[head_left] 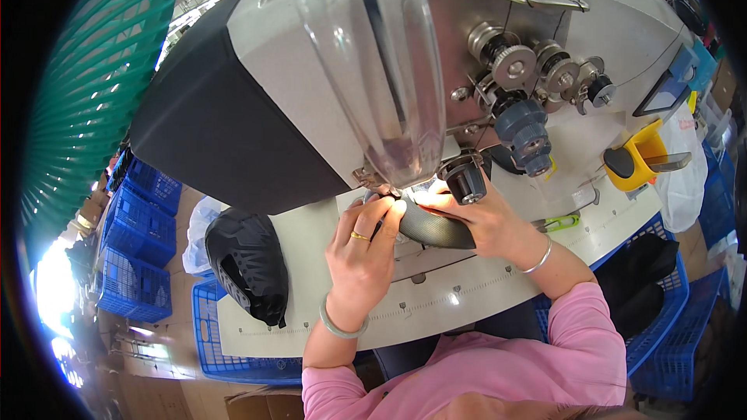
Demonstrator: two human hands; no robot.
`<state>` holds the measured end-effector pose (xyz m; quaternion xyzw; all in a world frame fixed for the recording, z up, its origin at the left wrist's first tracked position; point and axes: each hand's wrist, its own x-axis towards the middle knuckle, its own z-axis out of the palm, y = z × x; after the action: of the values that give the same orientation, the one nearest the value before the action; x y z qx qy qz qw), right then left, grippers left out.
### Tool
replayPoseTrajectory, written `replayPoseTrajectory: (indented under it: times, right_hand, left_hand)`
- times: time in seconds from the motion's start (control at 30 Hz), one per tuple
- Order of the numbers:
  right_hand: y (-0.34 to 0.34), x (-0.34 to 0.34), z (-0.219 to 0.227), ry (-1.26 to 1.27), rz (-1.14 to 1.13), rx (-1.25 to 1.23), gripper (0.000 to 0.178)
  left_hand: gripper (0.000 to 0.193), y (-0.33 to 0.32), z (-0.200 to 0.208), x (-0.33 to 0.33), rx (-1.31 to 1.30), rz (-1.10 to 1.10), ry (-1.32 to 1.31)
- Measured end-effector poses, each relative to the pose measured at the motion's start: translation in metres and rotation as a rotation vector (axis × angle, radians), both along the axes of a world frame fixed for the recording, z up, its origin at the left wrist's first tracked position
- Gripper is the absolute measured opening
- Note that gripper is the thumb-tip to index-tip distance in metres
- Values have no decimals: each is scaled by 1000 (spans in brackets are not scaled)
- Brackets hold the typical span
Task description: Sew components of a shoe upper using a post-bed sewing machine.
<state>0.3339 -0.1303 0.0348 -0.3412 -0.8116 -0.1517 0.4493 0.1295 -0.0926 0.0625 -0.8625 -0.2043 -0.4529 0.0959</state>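
Both of your hands are working at the foot of the sewing machine, pressing a dark curved piece of material onto the pale machine table. Your left hand is lying palm down with its fingers curling over the near edge of the dark piece, holding it flat rather than clasping it; a gold ring and a pale green bangle are showing on that hand and wrist. Your right hand is closing over the far end of the same piece, fingertips pinching it just beside the needle area, with a silver bangle sitting at the wrist. The dark piece is resting on the table directly under the machine head, between your two hands and touching both.

Above your fingers, a clear curved guard is hanging in front of the machine, and a dark knob is sitting just over your right hand. To your left, a stack of black shaped pieces is lying on the table's edge. Blue plastic crates are standing on the floor farther left, and a yellow holder is sitting on the table at the right.
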Motion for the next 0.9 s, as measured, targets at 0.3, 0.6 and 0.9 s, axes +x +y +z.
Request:
replayPoseTrajectory:
  times: [0.3,0.6,0.9]
  right_hand:
    - [-2,-9,-11,-60,-68,35,37]
    - [-8,-17,-5,-125,-184,36,33]
    - [-17,-19,4,4,-142,-79,54]
  left_hand:
    - [27,0,1,-4,3,12,33]
    - [24,2,-10,5,-304,72,-275]
    - [34,-10,-4,3,-10,58,-59]
